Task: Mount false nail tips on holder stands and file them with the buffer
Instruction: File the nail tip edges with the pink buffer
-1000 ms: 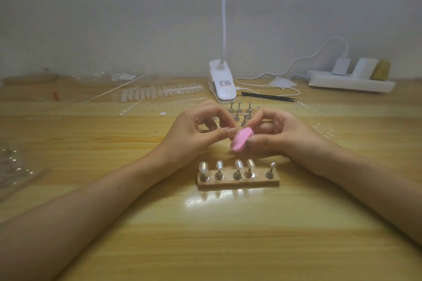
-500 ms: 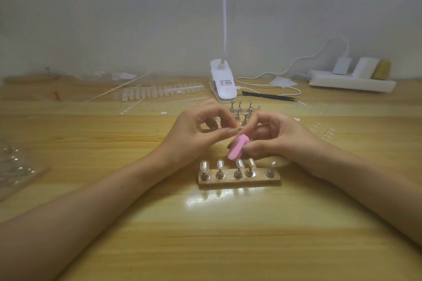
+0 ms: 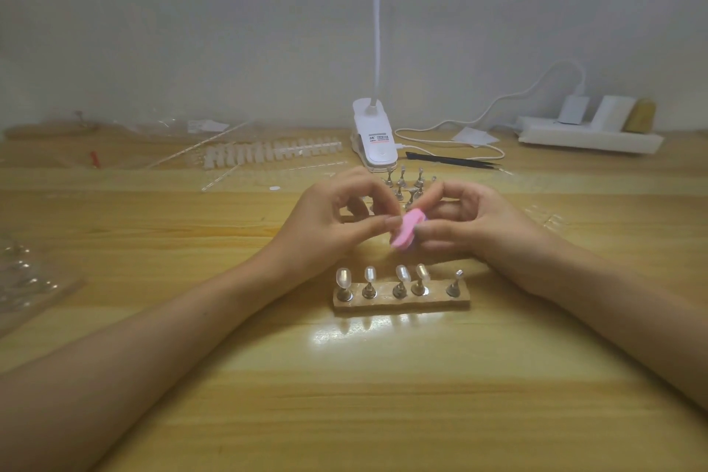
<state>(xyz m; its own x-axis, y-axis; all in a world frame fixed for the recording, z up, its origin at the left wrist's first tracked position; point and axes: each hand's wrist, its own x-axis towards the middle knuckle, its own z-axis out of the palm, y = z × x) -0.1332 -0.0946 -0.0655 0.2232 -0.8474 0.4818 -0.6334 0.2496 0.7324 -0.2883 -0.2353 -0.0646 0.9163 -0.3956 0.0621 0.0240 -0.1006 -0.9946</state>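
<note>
Over a wooden bench, we see two bare hands meet just behind a wooden holder block. The right hand pinches a pink buffer between its thumb and curled fingers, holding it tilted in the air. The left hand curls beside it, its thumb tip touching the buffer's edge; we cannot tell whether anything sits between its thumb and forefinger. Five metal stands rise in a row from the block. Four carry clear nail tips, while the top of the one at the right end is too small for us to read. Loose stands cluster behind the hands, near a white clip lamp. A strip of nail tips lies at rear left and black tweezers at rear right.
</note>
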